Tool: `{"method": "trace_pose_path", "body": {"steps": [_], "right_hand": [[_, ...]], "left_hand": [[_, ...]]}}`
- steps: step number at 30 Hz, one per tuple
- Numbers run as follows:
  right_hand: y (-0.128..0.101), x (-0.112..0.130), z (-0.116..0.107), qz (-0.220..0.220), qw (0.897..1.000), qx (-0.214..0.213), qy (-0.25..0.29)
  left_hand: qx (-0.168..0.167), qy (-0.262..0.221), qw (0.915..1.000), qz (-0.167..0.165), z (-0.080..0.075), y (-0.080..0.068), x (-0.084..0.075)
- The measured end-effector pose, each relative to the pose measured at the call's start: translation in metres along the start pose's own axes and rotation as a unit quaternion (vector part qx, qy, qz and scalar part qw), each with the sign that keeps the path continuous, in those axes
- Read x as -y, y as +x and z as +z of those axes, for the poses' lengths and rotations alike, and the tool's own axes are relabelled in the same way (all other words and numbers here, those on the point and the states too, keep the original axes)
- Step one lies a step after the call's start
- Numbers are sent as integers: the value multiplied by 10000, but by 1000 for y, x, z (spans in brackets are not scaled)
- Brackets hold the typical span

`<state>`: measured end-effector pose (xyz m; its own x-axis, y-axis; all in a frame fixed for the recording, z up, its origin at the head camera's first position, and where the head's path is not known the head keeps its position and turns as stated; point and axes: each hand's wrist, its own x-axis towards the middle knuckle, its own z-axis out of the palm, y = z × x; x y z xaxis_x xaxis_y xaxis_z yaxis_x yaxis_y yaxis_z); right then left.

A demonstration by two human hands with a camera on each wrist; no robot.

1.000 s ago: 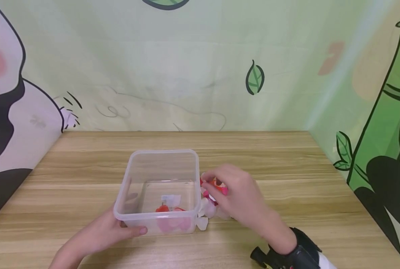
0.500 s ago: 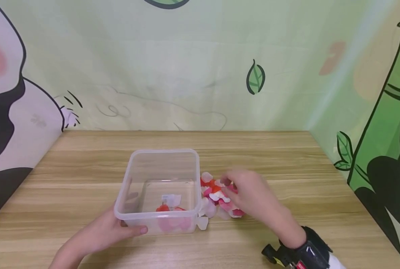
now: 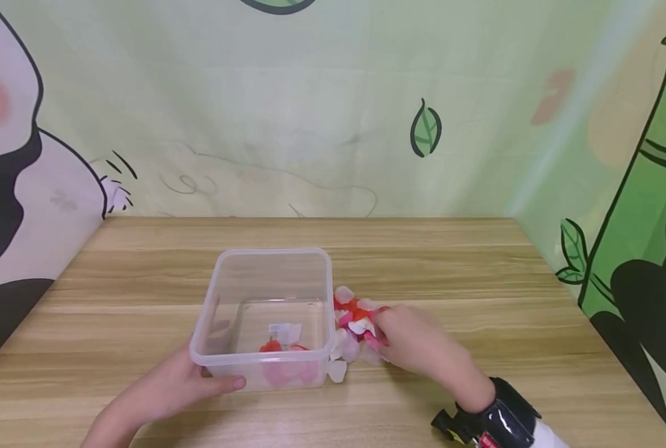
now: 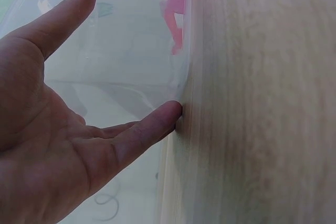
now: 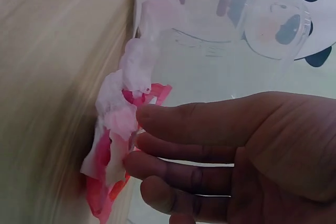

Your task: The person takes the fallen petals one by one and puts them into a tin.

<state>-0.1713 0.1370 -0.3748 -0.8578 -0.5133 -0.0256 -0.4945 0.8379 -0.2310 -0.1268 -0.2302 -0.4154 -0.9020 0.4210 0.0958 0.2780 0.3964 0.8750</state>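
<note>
A clear plastic container (image 3: pixel 271 254) stands on the wooden table (image 3: pixel 478 280), with a few pink, red and white petals (image 3: pixel 286 367) on its floor. My left hand (image 3: pixel 198 381) rests against its near left corner, thumb along the front wall; in the left wrist view the left hand (image 4: pixel 79 145) lies with straight fingers against the container wall (image 4: pixel 131 51). A pile of pink, red and white petals (image 3: pixel 351 316) lies right beside the container's right wall. My right hand (image 3: pixel 391 336) is down on this pile; the right wrist view shows its fingertips (image 5: pixel 144 116) touching the petals (image 5: pixel 118 124).
Printed backdrop walls (image 3: pixel 310 112) close the table at the back, left and right. A black wrist camera (image 3: pixel 495 423) sits on my right wrist. Bare wood lies behind the container and to the right of the pile.
My right hand moved off the container's right rim to the right, then came down and back left onto the petal pile. Left hand and container have not moved.
</note>
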Motion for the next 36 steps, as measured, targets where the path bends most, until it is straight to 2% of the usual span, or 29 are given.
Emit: {"method": "trace_pose_path", "body": {"steps": [6, 20, 29, 36], "right_hand": [[1, -1, 6, 138, 9995, 185, -197], [6, -1, 15, 221, 9993, 41, -292], [6, -1, 14, 164, 9998, 23, -111], [5, -4, 8, -2, 9997, -150, 216]], "left_hand": [[0, 20, 10000, 69, 0, 0, 0], [15, 4, 10000, 73, 0, 0, 0], [34, -40, 10000, 68, 1, 0, 0], [23, 14, 10000, 70, 0, -1, 0]]}}
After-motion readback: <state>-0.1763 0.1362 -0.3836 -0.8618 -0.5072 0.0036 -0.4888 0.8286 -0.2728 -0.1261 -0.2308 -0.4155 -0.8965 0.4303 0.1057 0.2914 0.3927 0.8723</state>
